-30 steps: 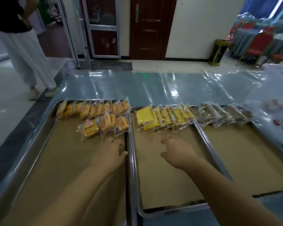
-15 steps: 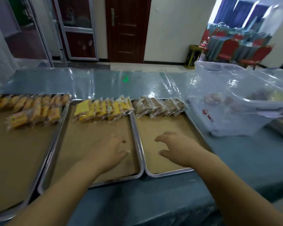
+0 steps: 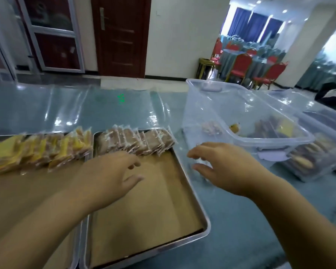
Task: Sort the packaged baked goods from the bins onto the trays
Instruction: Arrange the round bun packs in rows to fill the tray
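Left grip: left hand [image 3: 112,171] has its fingers loosely spread and holds nothing. It hovers over the seam between the two trays.
Right grip: right hand [image 3: 227,167] is wide, with the fingers fanned, and holds nothing. Whether it touches the bin wall cannot be told.
In the way: clear plastic storage bin [image 3: 211,111] stands at 1 o'clock of the right hand, its near corner just beside the fingertips.
Second bin: another clear plastic bin [image 3: 322,166] sits at 3 o'clock of the first, touching it or nearly so.
Table: teal-clothed table under a glossy clear sheet [image 3: 66,107] carries everything, with a small green light spot [image 3: 121,98] at 12 o'clock.
Background: dark brown wooden door [image 3: 122,35] is at 12 o'clock and red banquet chairs [image 3: 240,65] are at 2 o'clock, both well apart from the table.
Right tray: steel tray lined with brown paper [image 3: 203,210] lies under and at 3 o'clock of the left hand.
Left tray: matching paper-lined steel tray [image 3: 17,191] touches it at 9 o'clock.
Brown goods: clear-wrapped brown baked pieces [image 3: 136,140] stand overlapped in one row along the right tray's far edge.
Yellow goods: clear-wrapped yellow cake slices [image 3: 43,150] are overlapped likewise along the left tray's far edge and appear blurred.
Unsorted: a few wrapped pieces [image 3: 266,129] lie on the first bin's floor, and more wrapped pieces [image 3: 302,162] lie in the second bin.
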### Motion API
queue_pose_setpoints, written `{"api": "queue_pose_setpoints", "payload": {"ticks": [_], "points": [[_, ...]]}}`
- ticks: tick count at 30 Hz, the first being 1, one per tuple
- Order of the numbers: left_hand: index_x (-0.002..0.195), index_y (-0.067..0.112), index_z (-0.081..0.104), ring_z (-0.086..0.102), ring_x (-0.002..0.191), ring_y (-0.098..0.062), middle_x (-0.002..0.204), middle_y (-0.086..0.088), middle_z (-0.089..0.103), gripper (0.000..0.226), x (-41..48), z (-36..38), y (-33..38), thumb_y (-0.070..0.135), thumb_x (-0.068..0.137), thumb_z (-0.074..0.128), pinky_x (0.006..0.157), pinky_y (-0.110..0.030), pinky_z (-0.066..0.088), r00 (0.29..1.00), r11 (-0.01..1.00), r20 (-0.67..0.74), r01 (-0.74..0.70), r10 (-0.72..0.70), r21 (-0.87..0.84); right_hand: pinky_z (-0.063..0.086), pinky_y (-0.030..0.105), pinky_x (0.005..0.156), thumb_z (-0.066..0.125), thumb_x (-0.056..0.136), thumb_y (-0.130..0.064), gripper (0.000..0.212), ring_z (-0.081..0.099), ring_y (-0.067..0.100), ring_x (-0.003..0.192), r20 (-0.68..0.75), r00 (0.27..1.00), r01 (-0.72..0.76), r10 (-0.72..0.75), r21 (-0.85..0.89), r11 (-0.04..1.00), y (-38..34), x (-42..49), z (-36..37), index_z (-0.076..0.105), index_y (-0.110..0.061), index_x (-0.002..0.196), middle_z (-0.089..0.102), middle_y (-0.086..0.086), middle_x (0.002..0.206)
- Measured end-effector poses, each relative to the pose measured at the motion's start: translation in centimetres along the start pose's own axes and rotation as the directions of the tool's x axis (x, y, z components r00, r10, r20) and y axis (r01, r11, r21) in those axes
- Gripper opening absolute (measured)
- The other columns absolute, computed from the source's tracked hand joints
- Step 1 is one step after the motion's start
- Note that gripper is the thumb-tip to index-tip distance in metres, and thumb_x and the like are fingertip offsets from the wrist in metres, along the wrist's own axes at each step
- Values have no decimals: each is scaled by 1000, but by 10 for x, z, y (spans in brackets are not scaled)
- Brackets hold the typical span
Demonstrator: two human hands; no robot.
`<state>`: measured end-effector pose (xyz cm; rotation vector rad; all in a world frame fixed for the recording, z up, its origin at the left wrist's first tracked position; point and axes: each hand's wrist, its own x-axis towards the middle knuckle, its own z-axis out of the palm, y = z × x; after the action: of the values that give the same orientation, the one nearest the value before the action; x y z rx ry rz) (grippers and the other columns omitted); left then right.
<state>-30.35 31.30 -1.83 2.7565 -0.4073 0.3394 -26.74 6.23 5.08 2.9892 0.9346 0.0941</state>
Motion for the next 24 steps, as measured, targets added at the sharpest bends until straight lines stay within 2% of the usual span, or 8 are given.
{"api": "queue_pose_setpoints", "payload": {"ticks": [4,7,9,13,18,21,24], "points": [[106,39,58,53,86,3,96,26,54,37,57,11,32,62,83,41,69,-26,50,998,996,-50,-48,44,-80,46,31,83,45,94,-41,32,57,14,107,-21,1000,11,-12,-63,998,54,12,-17,53,-35,124,59,-13,121],[98,34,62,55,78,-2,87,24,54,31,104,18,61,56,83,46,62,-25,46,994,986,-62,-96,88,-134,51,36,80,51,93,-38,30,61,16,99,-25,1000,-5,3,-48,999,100,17,-28,58,-30,121,64,-9,115],[97,29,64,57,79,-8,86,19,57,32,131,21,78,51,80,49,64,-29,47,991,979,-69,-125,115,-163,53,36,74,55,90,-37,28,63,19,92,-58,997,-42,40,-26,999,130,16,-33,62,-28,115,67,-8,110],[95,25,66,61,82,-12,89,12,64,36,176,26,109,52,81,46,69,-35,52,978,962,-137,-183,157,-204,53,37,72,43,84,-46,37,63,18,87,-59,989,-134,133,-14,991,194,22,-35,63,-30,112,68,-7,102],[101,28,63,59,86,-10,95,12,63,35,229,42,147,55,85,46,72,-39,52,981,974,-125,-168,150,-155,52,35,80,53,90,-42,28,58,13,95,96,983,-149,159,-104,983,279,49,-24,56,-34,117,62,-10,110],[108,30,60,56,91,-9,101,12,60,37,262,58,170,54,83,48,77,-36,51,995,991,-25,-101,99,-87,51,39,82,55,89,-39,30,57,18,98,206,975,-57,82,-125,991,319,72,-12,54,-32,118,61,-6,111],[112,34,55,54,94,-8,108,15,56,35,296,76,187,55,84,48,76,-30,49,995,997,95,-28,21,76,50,42,84,56,87,-40,35,57,23,102,317,948,37,13,-153,988,352,97,8,51,-33,121,58,-1,116]]}}
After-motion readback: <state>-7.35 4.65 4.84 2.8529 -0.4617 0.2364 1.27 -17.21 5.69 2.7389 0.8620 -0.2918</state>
